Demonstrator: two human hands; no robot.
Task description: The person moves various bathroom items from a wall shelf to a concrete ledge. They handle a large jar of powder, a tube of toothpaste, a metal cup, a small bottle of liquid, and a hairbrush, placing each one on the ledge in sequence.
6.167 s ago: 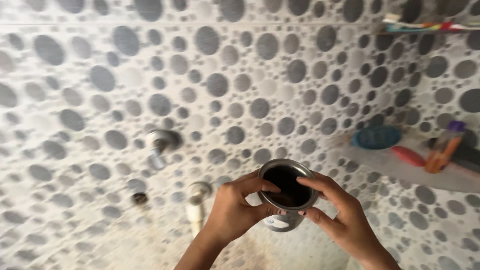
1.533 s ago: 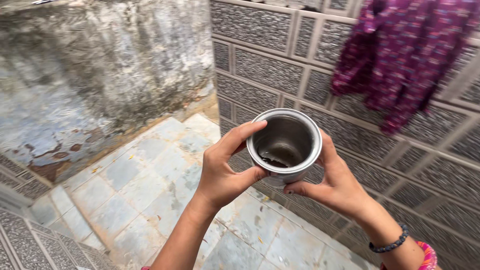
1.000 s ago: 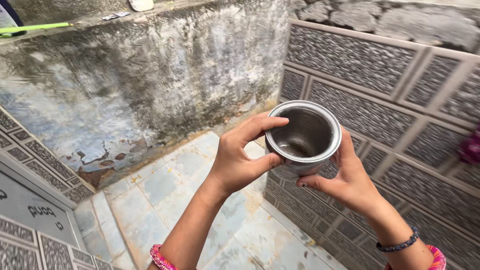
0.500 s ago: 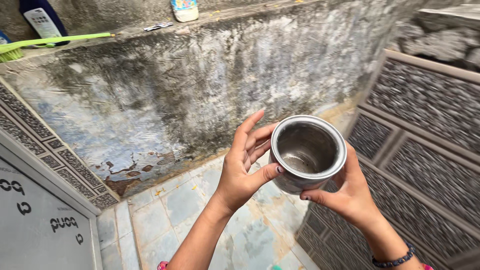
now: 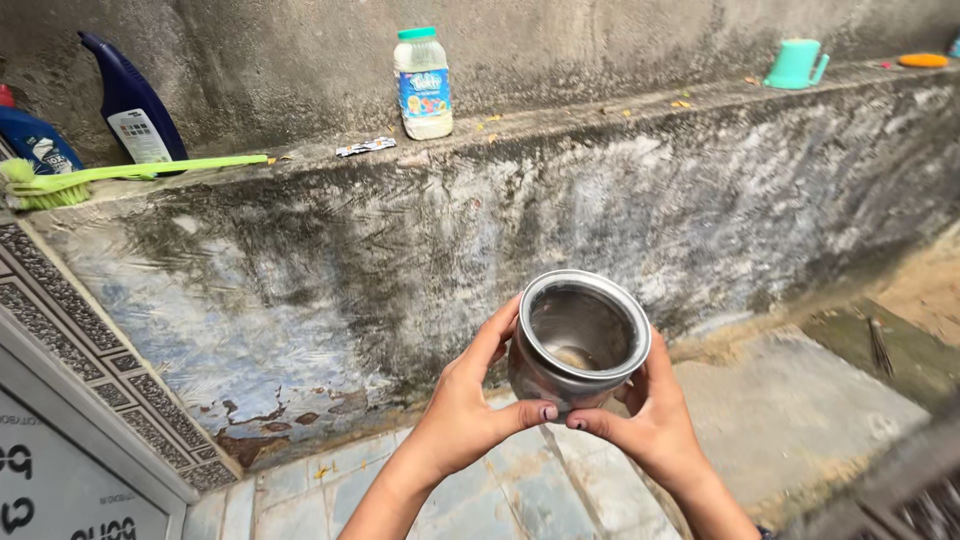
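Head view: both hands hold a small steel pot (image 5: 578,340) in the air, low in the middle of the picture, in front of a weathered concrete wall (image 5: 450,240). The left hand (image 5: 465,420) wraps the pot's left side, its grip clamped on the pot with the thumb pressed under the belly and the fingers (image 5: 497,335) up against the rim. The right hand (image 5: 645,420) cups the pot from the right and below, its grip also clamped on the pot, thumb tip meeting the left thumb beneath the base. The pot tilts toward the camera, mouth open, with a little dark residue at the bottom inside.

Above the wall runs a concrete ledge (image 5: 600,110). Near its left end leans a dark blue bottle (image 5: 130,100) with a bent neck, and just beside it, at the picture's left edge, a second blue bottle (image 5: 35,145). A green brush (image 5: 120,175) lies flat along the ledge in front of them, bristles to the left. Toward the middle of the ledge stands a clear plastic jar (image 5: 422,85) with a green lid, upright, with a small wrapper (image 5: 365,148) lying just left of it. Toward the right end sits a teal mug (image 5: 795,65), and at the far right corner an orange lid-like disc (image 5: 922,60).

Below the hands lies a tiled floor (image 5: 300,480), and to the right a rough concrete slab (image 5: 800,410).
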